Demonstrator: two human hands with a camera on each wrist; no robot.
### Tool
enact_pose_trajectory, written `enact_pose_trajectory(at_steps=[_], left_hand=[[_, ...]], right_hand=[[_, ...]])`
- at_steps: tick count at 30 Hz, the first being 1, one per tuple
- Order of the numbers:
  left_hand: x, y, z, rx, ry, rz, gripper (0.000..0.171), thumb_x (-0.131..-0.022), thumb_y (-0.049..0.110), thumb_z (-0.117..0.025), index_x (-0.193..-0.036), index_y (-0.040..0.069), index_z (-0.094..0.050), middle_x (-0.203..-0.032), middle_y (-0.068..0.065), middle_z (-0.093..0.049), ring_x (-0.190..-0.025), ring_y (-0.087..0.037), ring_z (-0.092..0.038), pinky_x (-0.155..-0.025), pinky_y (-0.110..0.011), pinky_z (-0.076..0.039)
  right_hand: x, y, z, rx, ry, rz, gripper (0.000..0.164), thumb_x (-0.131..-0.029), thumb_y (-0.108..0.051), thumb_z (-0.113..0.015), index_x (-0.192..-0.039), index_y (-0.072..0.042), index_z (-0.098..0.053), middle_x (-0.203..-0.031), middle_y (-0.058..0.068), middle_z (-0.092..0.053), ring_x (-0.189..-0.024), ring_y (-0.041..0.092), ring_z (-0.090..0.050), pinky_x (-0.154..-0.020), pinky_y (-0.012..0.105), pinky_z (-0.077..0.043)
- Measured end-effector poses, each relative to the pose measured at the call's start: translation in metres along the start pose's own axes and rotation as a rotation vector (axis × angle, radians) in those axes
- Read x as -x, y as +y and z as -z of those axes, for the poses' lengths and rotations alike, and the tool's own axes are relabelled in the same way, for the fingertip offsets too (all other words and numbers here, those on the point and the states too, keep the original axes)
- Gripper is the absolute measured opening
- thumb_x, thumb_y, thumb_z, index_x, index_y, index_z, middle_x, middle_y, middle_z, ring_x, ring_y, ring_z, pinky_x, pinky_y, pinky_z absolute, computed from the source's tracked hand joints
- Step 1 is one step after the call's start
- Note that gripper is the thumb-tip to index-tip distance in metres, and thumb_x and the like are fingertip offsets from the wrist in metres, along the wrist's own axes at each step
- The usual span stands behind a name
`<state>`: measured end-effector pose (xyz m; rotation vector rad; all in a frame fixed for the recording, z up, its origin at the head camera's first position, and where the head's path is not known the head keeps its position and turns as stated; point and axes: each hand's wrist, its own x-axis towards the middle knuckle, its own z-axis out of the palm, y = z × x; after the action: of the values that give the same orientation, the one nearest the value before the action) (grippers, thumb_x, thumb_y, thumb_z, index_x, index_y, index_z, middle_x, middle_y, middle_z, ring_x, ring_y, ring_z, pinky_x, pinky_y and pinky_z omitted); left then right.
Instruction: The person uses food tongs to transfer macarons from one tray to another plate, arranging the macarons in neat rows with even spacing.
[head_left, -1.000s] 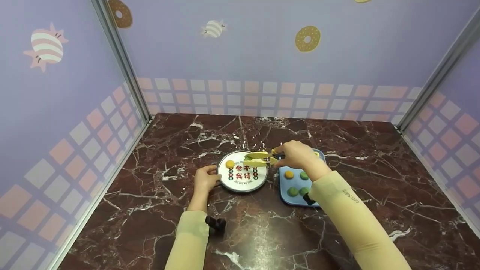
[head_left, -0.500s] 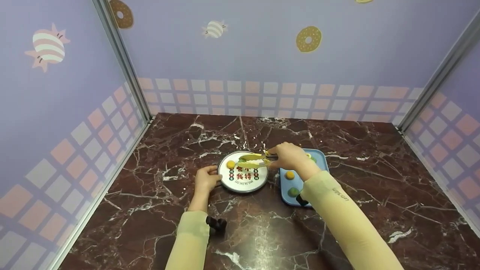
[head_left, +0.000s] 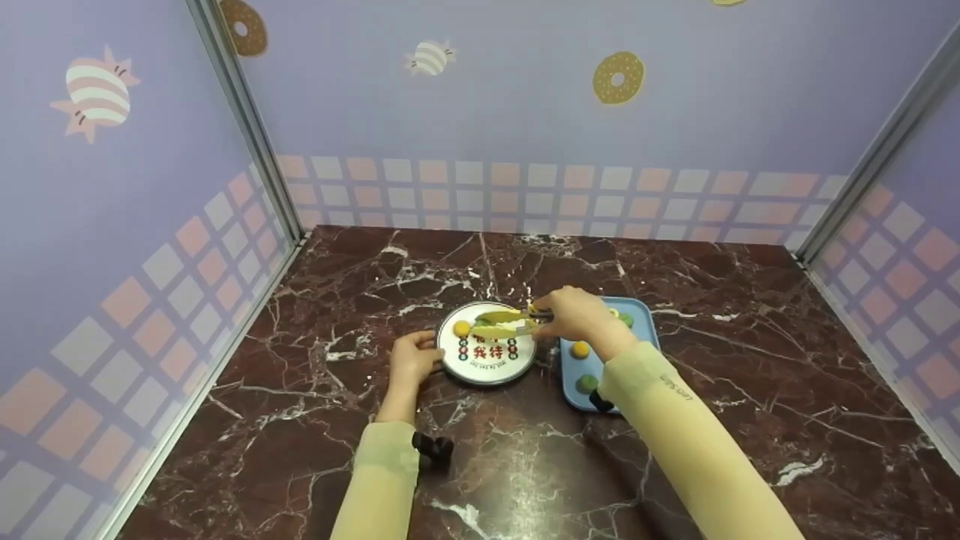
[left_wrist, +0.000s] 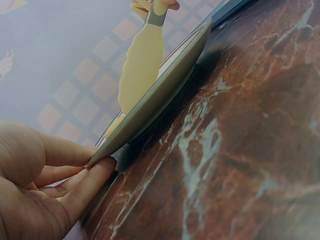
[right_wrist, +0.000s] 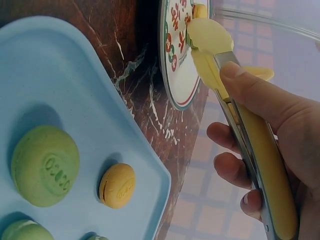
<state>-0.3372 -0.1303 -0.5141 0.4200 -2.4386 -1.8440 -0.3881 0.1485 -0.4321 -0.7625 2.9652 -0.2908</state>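
My left hand [head_left: 409,361] pinches the near-left rim of a white plate [left_wrist: 150,102] between thumb and fingers. Red characters and a dark rim mark the plate, and a yellow macaron [head_left: 461,328] lies at its left side. In my right hand [head_left: 577,311] is a pair of yellow tongs [right_wrist: 265,170] with metal arms, reaching left over the plate. At the tong tips, beside the yellow macaron, is a green macaron [head_left: 481,321], partly covered by the tong heads; I cannot tell if they still grip it.
A blue tray [right_wrist: 60,65] stands right of the plate, partly under my right forearm. It bears a yellow macaron [right_wrist: 118,185], a large green macaron [right_wrist: 46,166] and other green ones. Patterned walls close in the marble tabletop [head_left: 510,465] at the back and sides.
My right hand has moved left, bringing the tongs and the green macaron across the plate toward the yellow one. For the last half second it has barely shifted. The left hand stays at the rim.
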Motion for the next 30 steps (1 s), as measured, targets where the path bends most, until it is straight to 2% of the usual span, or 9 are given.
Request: enact_pose_trajectory(at_steps=[4, 15, 22, 27, 30], left_hand=[[-0.0001, 0.0003, -0.0005, -0.011, 0.007, 0.002, 0.045, -0.086, -0.01, -0.07, -0.131, -0.012, -0.063, -0.122, -0.032, -0.069, -0.092, -0.031, -0.076, -0.073, -0.03, -0.069], [0.0006, 0.0008, -0.0009, -0.026, 0.011, -0.002, 0.046, -0.087, -0.009, -0.07, -0.132, -0.012, -0.062, -0.126, -0.033, -0.067, -0.103, -0.038, -0.075, -0.076, -0.032, -0.069], [0.0008, 0.0012, -0.0011, -0.054, 0.019, -0.01, 0.045, -0.087, -0.007, -0.07, -0.132, -0.009, -0.064, -0.124, -0.03, -0.069, -0.105, -0.037, -0.074, -0.076, -0.03, -0.069], [0.0021, 0.0017, -0.0006, -0.031, 0.013, 0.004, 0.045, -0.087, -0.009, -0.069, -0.132, -0.011, -0.063, -0.125, -0.031, -0.068, -0.102, -0.037, -0.074, -0.076, -0.03, -0.069], [0.0025, 0.0018, -0.0005, -0.022, 0.008, 0.007, 0.046, -0.087, -0.009, -0.069, -0.132, -0.011, -0.062, -0.126, -0.033, -0.067, -0.101, -0.037, -0.074, -0.075, -0.031, -0.069]], right_hand=[[-0.0001, 0.0014, -0.0005, -0.001, 0.002, 0.005, 0.038, -0.084, -0.043, -0.083, -0.117, -0.025, -0.077, -0.112, 0.01, -0.076, -0.108, 0.038, -0.068, -0.091, 0.057, -0.059], [-0.0003, 0.0039, -0.0016, -0.014, 0.005, 0.026, 0.039, -0.084, -0.043, -0.083, -0.117, -0.023, -0.077, -0.111, 0.01, -0.076, -0.105, 0.037, -0.069, -0.094, 0.055, -0.059], [0.0022, 0.0032, -0.0011, 0.002, 0.006, 0.029, 0.032, -0.085, -0.043, -0.082, -0.106, -0.02, -0.076, -0.096, 0.007, -0.074, -0.09, 0.032, -0.067, -0.078, 0.051, -0.058], [0.0045, 0.0038, -0.0008, -0.018, 0.001, 0.024, 0.042, -0.087, -0.043, -0.081, -0.12, -0.017, -0.076, -0.109, 0.011, -0.077, -0.1, 0.035, -0.069, -0.088, 0.054, -0.06], [0.006, 0.0051, -0.0011, -0.025, 0.0, 0.012, 0.047, -0.087, -0.042, -0.082, -0.125, -0.016, -0.074, -0.113, 0.013, -0.077, -0.101, 0.035, -0.069, -0.089, 0.054, -0.06]])
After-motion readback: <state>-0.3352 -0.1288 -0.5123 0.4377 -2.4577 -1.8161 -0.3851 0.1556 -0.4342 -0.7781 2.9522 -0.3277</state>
